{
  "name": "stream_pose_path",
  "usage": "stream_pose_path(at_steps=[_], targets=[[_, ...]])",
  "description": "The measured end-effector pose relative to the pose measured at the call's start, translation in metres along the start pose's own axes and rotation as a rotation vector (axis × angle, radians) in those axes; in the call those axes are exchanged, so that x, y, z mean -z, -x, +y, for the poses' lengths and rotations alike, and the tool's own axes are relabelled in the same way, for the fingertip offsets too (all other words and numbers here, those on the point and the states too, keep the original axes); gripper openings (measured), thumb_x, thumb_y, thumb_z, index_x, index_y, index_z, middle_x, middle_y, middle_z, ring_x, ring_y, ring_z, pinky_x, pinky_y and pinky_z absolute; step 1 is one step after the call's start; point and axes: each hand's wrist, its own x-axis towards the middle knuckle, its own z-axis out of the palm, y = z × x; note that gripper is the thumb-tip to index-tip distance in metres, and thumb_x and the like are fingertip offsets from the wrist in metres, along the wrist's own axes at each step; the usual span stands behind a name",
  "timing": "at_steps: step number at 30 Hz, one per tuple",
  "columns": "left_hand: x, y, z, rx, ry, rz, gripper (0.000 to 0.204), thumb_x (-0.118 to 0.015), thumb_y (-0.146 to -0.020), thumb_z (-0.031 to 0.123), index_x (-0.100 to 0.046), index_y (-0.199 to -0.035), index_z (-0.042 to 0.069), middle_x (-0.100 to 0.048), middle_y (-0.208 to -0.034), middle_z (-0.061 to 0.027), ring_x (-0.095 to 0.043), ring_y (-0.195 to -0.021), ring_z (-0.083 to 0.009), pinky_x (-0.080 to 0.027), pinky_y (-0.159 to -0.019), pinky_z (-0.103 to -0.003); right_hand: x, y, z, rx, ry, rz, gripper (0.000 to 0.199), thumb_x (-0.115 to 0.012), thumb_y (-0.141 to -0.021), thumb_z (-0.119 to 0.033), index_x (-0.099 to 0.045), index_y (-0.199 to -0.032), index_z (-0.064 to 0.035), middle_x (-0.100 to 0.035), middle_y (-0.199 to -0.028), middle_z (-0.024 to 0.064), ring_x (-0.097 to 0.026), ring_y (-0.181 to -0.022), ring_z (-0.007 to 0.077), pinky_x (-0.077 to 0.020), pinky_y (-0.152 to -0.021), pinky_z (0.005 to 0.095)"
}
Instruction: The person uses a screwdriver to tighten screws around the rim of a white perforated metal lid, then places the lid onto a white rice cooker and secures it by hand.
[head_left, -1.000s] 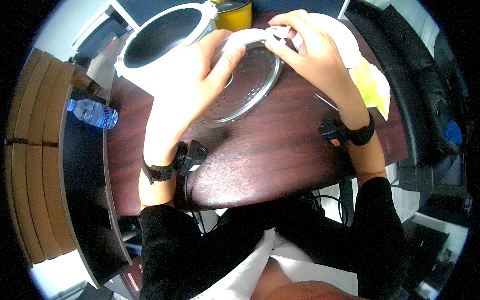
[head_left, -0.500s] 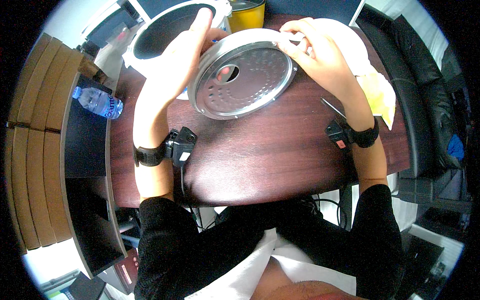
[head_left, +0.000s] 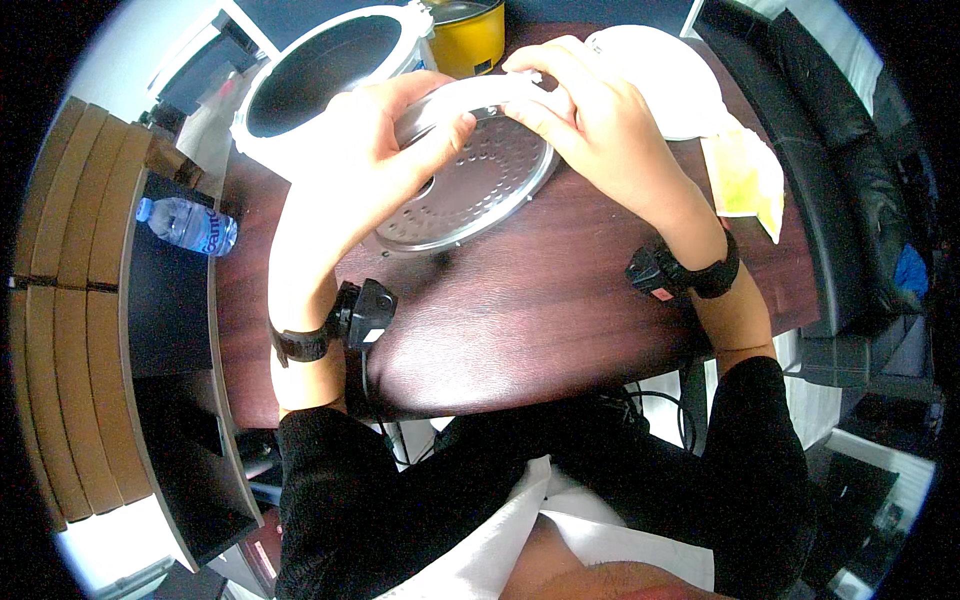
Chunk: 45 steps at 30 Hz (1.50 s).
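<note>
A round perforated metal plate point(head_left: 470, 190) with a white rubber rim rests tilted on the dark wooden table point(head_left: 520, 310). My left hand point(head_left: 385, 135) grips its left far edge with the fingers curled over the rim. My right hand point(head_left: 590, 115) pinches the white rim at the plate's top right. Both wrists carry black straps with small devices. Behind my left hand stands a white cooker body point(head_left: 320, 75) with a dark round opening.
A yellow pot point(head_left: 470, 30) stands at the back. A white lid point(head_left: 660, 75) and a yellow cloth point(head_left: 745, 180) lie at the right. A water bottle point(head_left: 190, 225) lies on the dark side shelf at left. A black sofa sits at far right.
The plate has been turned and lowered toward me. My left hand moved from beyond the plate onto its left rim. My right hand stayed on the white rim.
</note>
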Motion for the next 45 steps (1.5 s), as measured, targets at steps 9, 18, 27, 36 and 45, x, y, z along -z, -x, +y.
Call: stream_pose_path(at_steps=[9,18,27,36,45], targets=[[-0.005,0.002,0.009,-0.041,-0.115,0.032,0.036,-0.067,-0.088,0.031,-0.064,-0.104,-0.001,-0.067,-0.078,-0.0138,-0.064,-0.072,-0.0181,-0.049,-0.065,-0.03,0.001,0.001,-0.002,-0.011,-0.015,-0.018,0.03,-0.07,-0.081,-0.032,-0.063,-0.1,-0.0092,-0.059,-0.096,0.0076,-0.063,-0.079,0.0289,-0.0512,-0.07,0.0394],[-0.012,0.002,0.012,-0.071,-0.197,0.084,0.036,-0.066,-0.088,0.033,-0.065,-0.102,0.0,-0.067,-0.08,-0.0157,-0.065,-0.073,-0.024,-0.05,-0.067,-0.034,0.002,0.001,0.0,0.0,-0.029,0.018,0.03,-0.073,-0.081,-0.024,-0.063,-0.103,-0.0072,-0.058,-0.09,0.0041,-0.053,-0.065,0.0164,-0.0444,-0.059,0.0286],[-0.004,-0.002,-0.009,0.083,-0.028,0.081,0.044,-0.068,-0.086,0.038,-0.066,-0.105,-0.001,-0.068,-0.086,-0.0172,-0.067,-0.078,-0.0212,-0.052,-0.068,-0.032,0.058,0.007,0.025,0.025,0.154,-0.068,0.027,-0.072,-0.082,-0.023,-0.063,-0.101,-0.0056,-0.061,-0.087,0.006,-0.056,-0.069,0.0175,-0.0472,-0.062,0.0292],[-0.016,0.038,-0.043,0.142,0.245,0.426,0.038,-0.068,-0.089,0.026,-0.063,-0.115,-0.001,-0.068,-0.094,-0.0091,-0.062,-0.086,-0.0117,-0.049,-0.078,-0.027,0.087,0.131,0.06,-0.448,0.412,-0.618,0.035,-0.071,-0.081,-0.023,-0.054,-0.104,-0.0029,-0.059,-0.091,0.0136,-0.059,-0.086,0.0313,-0.0466,-0.075,0.0375],[-0.013,0.034,-0.023,0.004,0.054,0.332,0.032,-0.065,-0.09,0.019,-0.062,-0.118,0.006,-0.067,-0.095,-0.0042,-0.06,-0.087,-0.0093,-0.048,-0.078,-0.025,0.11,0.174,0.063,-0.567,0.33,-0.651,0.021,-0.061,-0.089,-0.018,-0.053,-0.1,-0.0022,-0.058,-0.092,0.0154,-0.059,-0.09,0.0351,-0.0469,-0.076,0.0395]])
